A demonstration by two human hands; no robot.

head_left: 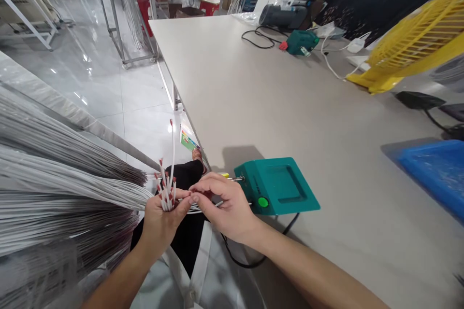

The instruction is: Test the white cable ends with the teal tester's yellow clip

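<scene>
My left hand [163, 219] is closed around a small bunch of white wires with red tips [167, 188] that stand up out of the fist. My right hand [221, 205] is beside it, with its fingertips pinched on one thin white wire at the top of that bunch. Both hands sit at the table's near edge, just left of a small teal machine [277, 186] with a green button and a metal pin on its left side. A black cable runs from the machine under my right wrist.
Large bundles of white wires [61, 178] hang at the left. On the pale table [261, 101] are a yellow fan [413, 43], a blue tray [438, 171], a second teal tool [300, 41], a black device and cables. Further tables and racks stand behind.
</scene>
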